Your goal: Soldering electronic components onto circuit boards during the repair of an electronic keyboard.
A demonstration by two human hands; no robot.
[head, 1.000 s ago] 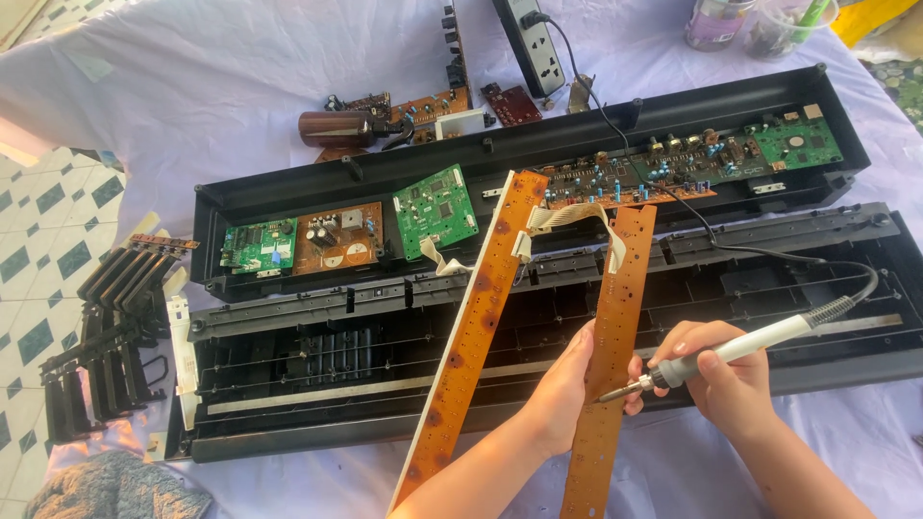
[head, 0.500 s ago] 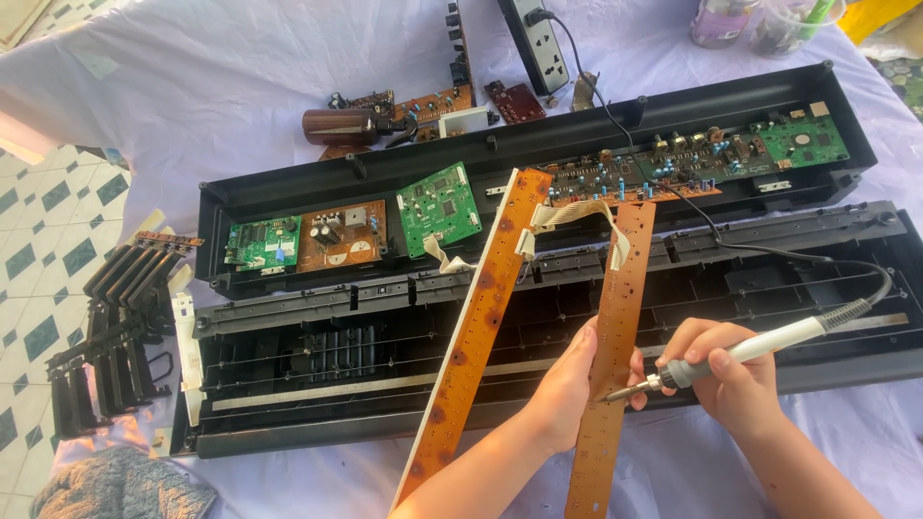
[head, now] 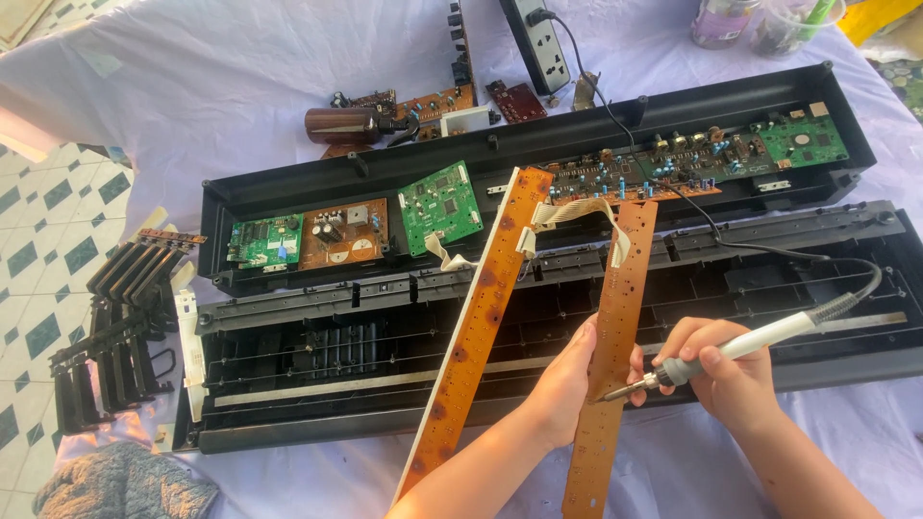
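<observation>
Fingers of the right hand (head: 723,377) were curled tight around the grey grip of a white-handled soldering iron (head: 731,348), its metal tip touching a long, narrow brown circuit strip (head: 615,346). The left hand (head: 567,380) pressed flat, fingers together, against that strip's left edge. A second, longer brown strip (head: 479,322) lay just beside it, both slanting across the opened black plastic keyboard casing (head: 317,423) on the pale purple cloth (head: 192,86).

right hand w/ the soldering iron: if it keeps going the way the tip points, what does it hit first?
The right hand aims the soldering iron left and slightly down. First in line is probably the brown strip board that the left hand steadies; depth is unclear.
</observation>
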